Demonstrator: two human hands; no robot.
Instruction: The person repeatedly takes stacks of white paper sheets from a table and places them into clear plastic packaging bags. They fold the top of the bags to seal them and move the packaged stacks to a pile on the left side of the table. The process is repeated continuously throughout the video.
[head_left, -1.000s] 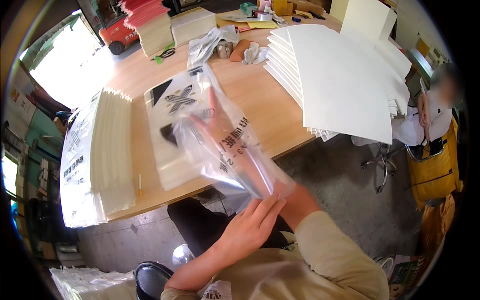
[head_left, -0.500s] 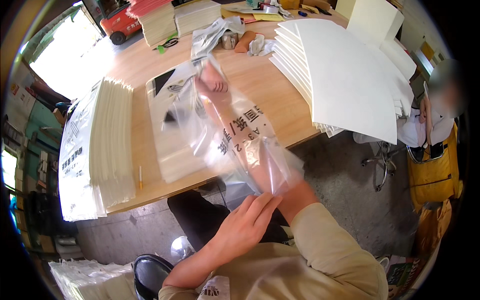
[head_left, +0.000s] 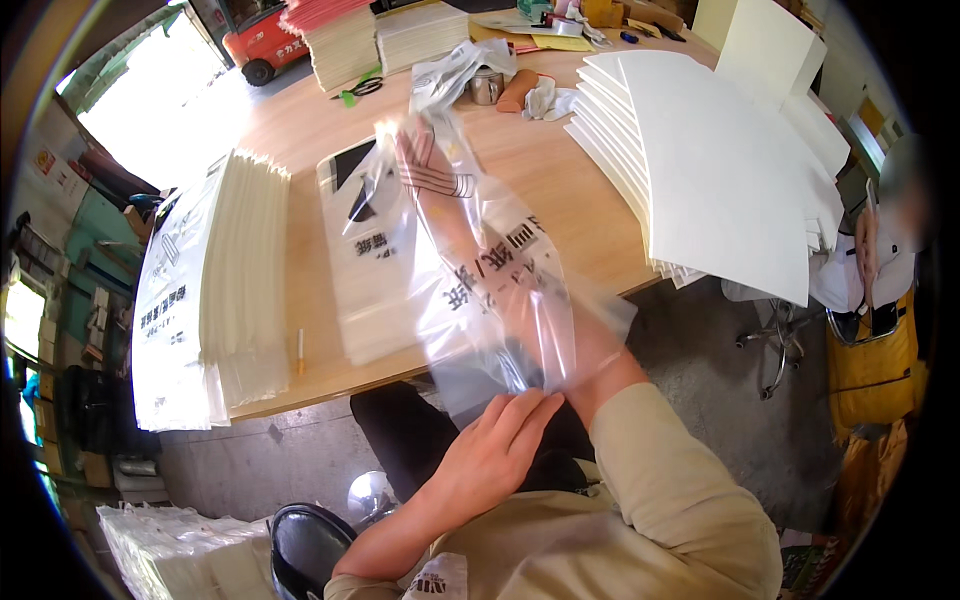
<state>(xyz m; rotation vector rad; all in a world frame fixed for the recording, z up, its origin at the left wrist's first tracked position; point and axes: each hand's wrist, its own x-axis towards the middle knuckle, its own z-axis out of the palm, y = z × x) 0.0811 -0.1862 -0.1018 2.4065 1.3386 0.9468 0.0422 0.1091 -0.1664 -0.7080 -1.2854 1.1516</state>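
A clear plastic bag (head_left: 545,300) with dark printing is drawn over my right forearm. Deep inside it, my right hand (head_left: 425,165) reaches toward the bag's far end with its fingers stretched out, blurred by the film. My left hand (head_left: 495,440) pinches the near edge of the bag beside my right forearm. Beneath and left of the bag lies a flat pile of similar printed bags (head_left: 375,315) on the table. Further left stands a thick stack of bagged paper packs (head_left: 240,290).
The wooden table (head_left: 585,215) carries fanned white sheets (head_left: 725,180) at right. Scissors (head_left: 367,87), a metal cup (head_left: 487,86), and paper stacks (head_left: 420,35) sit at the back. A thin white-and-orange stick (head_left: 301,352) lies near the front edge. A person (head_left: 865,250) sits at right.
My right hand has pushed toward the far end of the bag, its curled fingers now straightened. My left hand keeps its pinch on the near edge. The view has shifted slightly.
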